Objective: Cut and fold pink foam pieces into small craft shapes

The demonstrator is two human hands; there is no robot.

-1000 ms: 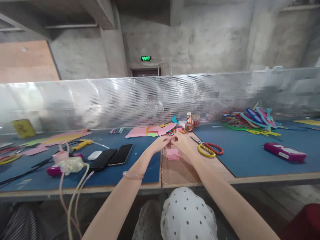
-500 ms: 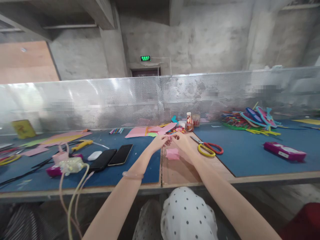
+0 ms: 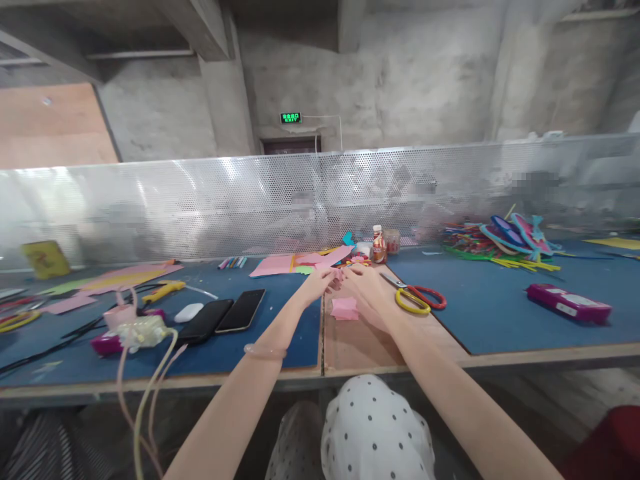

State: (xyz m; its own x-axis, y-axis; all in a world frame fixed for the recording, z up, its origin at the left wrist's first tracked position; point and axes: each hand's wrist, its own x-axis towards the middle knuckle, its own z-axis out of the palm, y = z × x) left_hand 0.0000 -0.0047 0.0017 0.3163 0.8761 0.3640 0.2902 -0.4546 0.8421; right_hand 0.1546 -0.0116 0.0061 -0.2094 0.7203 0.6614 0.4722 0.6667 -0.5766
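Note:
My left hand (image 3: 317,285) and my right hand (image 3: 364,281) meet above the wooden strip in the middle of the table. Between their fingertips is a small piece of pink paper (image 3: 338,274), partly hidden by the fingers. The fingers of both hands are bent and closed on it. Just below, nearer to me, a small stack of pink paper pieces (image 3: 345,309) lies on the wood. Right of my right hand rest scissors (image 3: 414,299) with one yellow and one red handle.
Behind my hands lie pink paper sheets (image 3: 273,265) and a small bottle (image 3: 379,245). Two black phones (image 3: 242,310), a yellow glue gun (image 3: 165,291) and cables are at left. Pipe cleaners (image 3: 470,245) and a purple box (image 3: 569,303) sit at right. A perforated metal panel (image 3: 210,200) borders the back.
My right hand has turned slightly and its fingers have shifted on the pink paper, now held higher between both hands. My left hand has barely moved.

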